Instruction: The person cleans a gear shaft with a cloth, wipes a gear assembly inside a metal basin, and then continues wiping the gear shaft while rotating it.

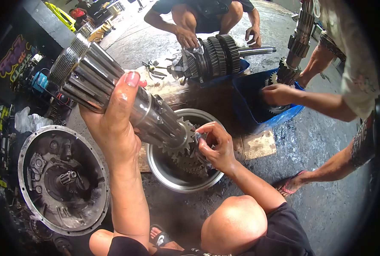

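Observation:
My left hand (117, 123) is wrapped round a long splined metal shaft (160, 121), tilted with its threaded end at the upper left. A toothed gear (183, 138) sits at the shaft's lower right end. Beside that gear, my right hand (217, 147) pinches a small greyish cloth (200, 138) against the teeth. Below the shaft end is a round metal basin (185, 187) with more gears (190, 164) inside it.
A large round housing (64, 179) lies at the left. Across from me a crouching person handles a gear stack (215, 57). At the right another person holds a geared shaft (299, 42) over a blue tub (258, 123). Pliers (156, 70) lie on cardboard (258, 145).

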`<action>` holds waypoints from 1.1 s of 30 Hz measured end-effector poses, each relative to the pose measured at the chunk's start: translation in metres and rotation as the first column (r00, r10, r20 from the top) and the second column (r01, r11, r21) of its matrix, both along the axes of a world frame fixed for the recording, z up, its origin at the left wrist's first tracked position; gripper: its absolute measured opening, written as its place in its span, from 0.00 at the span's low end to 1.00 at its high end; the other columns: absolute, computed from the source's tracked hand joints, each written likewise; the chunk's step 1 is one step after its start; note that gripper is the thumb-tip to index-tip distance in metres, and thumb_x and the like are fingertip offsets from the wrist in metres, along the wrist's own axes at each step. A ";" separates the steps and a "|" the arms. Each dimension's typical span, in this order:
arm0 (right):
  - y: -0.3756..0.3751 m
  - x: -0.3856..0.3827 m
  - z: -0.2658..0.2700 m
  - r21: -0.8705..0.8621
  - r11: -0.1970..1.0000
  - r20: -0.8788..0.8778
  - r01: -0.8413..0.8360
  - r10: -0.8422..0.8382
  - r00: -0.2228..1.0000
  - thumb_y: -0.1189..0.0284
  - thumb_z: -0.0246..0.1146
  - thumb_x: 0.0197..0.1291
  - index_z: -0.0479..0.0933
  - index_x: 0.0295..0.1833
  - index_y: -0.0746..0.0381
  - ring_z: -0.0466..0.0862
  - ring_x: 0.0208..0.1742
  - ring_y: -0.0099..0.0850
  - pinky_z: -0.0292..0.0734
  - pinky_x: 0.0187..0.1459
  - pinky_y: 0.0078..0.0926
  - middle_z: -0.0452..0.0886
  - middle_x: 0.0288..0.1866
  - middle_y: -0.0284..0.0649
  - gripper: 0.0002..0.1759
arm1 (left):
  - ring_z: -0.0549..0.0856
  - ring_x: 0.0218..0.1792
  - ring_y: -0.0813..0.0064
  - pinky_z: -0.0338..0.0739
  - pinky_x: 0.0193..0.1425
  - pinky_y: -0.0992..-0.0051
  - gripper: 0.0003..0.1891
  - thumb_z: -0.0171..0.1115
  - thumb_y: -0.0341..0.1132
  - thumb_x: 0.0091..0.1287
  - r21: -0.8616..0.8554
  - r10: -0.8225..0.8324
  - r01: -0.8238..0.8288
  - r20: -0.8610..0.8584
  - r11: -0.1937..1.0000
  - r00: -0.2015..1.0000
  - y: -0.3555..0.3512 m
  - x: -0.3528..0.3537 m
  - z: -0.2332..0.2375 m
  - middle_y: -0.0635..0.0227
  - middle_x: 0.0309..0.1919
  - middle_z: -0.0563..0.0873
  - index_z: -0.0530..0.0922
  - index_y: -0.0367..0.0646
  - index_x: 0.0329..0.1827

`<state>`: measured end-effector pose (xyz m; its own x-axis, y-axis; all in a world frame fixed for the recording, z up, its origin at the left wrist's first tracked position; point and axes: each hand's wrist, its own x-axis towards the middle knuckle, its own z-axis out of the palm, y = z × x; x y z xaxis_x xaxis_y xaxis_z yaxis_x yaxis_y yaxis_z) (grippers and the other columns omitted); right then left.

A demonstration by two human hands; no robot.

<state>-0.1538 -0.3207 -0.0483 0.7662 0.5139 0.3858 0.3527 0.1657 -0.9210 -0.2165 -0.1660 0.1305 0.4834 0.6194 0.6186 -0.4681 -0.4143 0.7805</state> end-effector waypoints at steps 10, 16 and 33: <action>0.007 0.015 0.005 -0.036 0.997 0.031 -0.069 0.070 0.997 0.83 0.63 0.59 0.82 0.50 0.61 0.77 0.26 0.19 0.72 0.29 0.21 0.81 0.45 0.38 0.14 | 0.86 0.35 0.71 0.81 0.47 0.70 0.08 0.69 0.24 0.60 -0.167 -0.191 0.207 0.106 0.964 0.976 0.000 -0.008 0.004 0.61 0.35 0.87 0.83 0.33 0.41; -0.004 -0.003 -0.006 -0.144 0.989 0.026 0.022 -0.019 0.999 0.83 0.68 0.58 0.83 0.50 0.61 0.76 0.23 0.18 0.70 0.27 0.18 0.83 0.41 0.36 0.14 | 0.85 0.42 0.66 0.80 0.52 0.68 0.15 0.63 0.35 0.65 -0.107 -0.145 0.139 -0.051 0.985 0.988 0.013 -0.013 -0.002 0.57 0.41 0.84 0.81 0.31 0.47; 0.001 0.003 -0.009 -0.064 0.997 -0.061 -0.038 0.034 0.998 0.78 0.70 0.62 0.83 0.50 0.60 0.71 0.24 0.15 0.68 0.27 0.19 0.83 0.44 0.34 0.11 | 0.86 0.41 0.67 0.81 0.51 0.69 0.13 0.64 0.34 0.65 -0.027 -0.146 0.145 -0.013 0.989 0.989 0.007 -0.015 -0.004 0.56 0.40 0.84 0.80 0.32 0.46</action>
